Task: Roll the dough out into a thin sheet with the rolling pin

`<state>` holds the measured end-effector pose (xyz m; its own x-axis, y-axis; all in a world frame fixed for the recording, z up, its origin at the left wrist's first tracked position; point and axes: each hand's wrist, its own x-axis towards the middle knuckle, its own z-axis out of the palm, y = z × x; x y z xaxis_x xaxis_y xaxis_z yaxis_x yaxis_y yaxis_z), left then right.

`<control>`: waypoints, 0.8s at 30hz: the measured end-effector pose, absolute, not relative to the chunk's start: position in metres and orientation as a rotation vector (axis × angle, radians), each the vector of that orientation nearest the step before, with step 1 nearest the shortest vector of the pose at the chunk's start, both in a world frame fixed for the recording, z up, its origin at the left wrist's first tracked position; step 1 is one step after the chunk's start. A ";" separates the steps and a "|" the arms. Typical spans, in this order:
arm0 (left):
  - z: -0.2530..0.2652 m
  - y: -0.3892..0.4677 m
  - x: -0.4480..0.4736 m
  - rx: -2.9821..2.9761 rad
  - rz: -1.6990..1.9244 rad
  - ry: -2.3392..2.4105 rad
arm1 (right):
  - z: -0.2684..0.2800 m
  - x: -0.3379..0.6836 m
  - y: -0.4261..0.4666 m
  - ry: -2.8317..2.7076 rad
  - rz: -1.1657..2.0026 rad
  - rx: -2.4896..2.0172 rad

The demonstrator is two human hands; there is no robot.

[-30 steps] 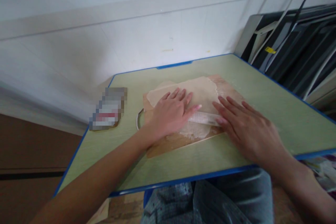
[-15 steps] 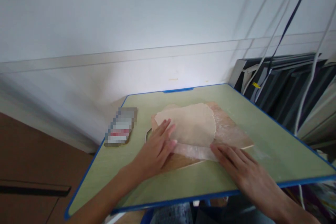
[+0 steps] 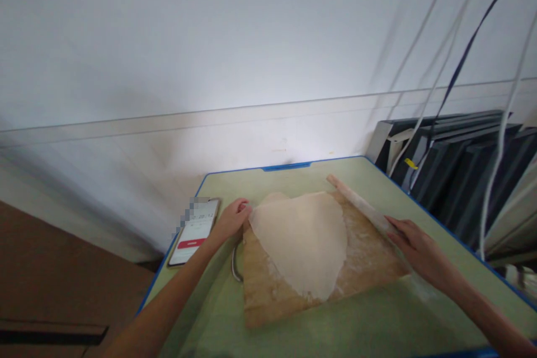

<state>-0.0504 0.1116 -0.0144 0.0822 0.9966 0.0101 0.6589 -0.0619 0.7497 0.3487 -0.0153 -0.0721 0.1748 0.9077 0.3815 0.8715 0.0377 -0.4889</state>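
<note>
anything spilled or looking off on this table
Slightly: pale smudges, probably flour, mark the green table beyond the right end of the wooden board. The dough sheet is unevenly shaped. No damage stands out.

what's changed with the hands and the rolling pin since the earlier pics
The rolling pin went from across the near part of the dough to the right side of the board, held by the right hand. The left hand left the pin for the dough's left edge, seemingly pinching it. The phone and board stayed on the table.
</note>
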 end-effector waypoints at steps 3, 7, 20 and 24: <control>-0.011 0.128 -0.041 1.686 0.716 1.601 | -0.076 0.347 -0.009 -1.619 0.105 -1.851; -0.010 0.139 -0.032 1.574 0.699 1.552 | -0.076 0.343 -0.002 -1.584 0.137 -1.856; -0.002 0.151 -0.017 1.596 0.502 1.428 | -0.012 0.313 0.033 -1.481 0.790 -1.677; 0.000 0.157 -0.003 1.793 0.493 1.381 | -0.011 0.299 0.061 -1.410 0.960 -1.632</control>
<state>-0.0026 0.1569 0.0001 0.3275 0.9309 -0.1617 0.6178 -0.0815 0.7821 0.2990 0.0606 -0.0114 0.1071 0.9924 -0.0607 0.4196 -0.1005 -0.9021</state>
